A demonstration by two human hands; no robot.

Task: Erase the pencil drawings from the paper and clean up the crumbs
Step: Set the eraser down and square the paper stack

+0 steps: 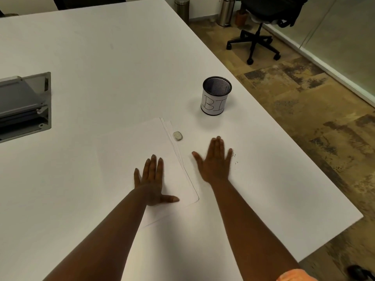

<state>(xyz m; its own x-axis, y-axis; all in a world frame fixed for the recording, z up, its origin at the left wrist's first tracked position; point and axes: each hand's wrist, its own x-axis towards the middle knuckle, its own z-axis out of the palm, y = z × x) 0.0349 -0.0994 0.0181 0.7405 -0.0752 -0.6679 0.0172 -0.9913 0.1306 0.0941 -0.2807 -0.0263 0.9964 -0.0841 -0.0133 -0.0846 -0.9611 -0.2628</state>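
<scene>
A stack of white paper [129,151] lies on the white table [101,57], and its top sheet shows no pencil marks. My left hand [151,179] rests flat on the paper's near part, fingers straight, thumb out to the right. My right hand [215,159] lies flat on the table just right of the paper, fingers straight and slightly blurred. A small grey eraser [178,136] sits at the paper's right edge, beyond my right hand. A few dark crumbs [235,159] are scattered on the table beside my right little finger.
A black mesh cup [216,96] with a white label reading "BI" stands behind the eraser. A grey cable hatch [24,106] is sunk into the table at the left. The table's right edge [304,151] runs diagonally; an office chair [261,27] and metal bins [226,11] stand on the floor beyond.
</scene>
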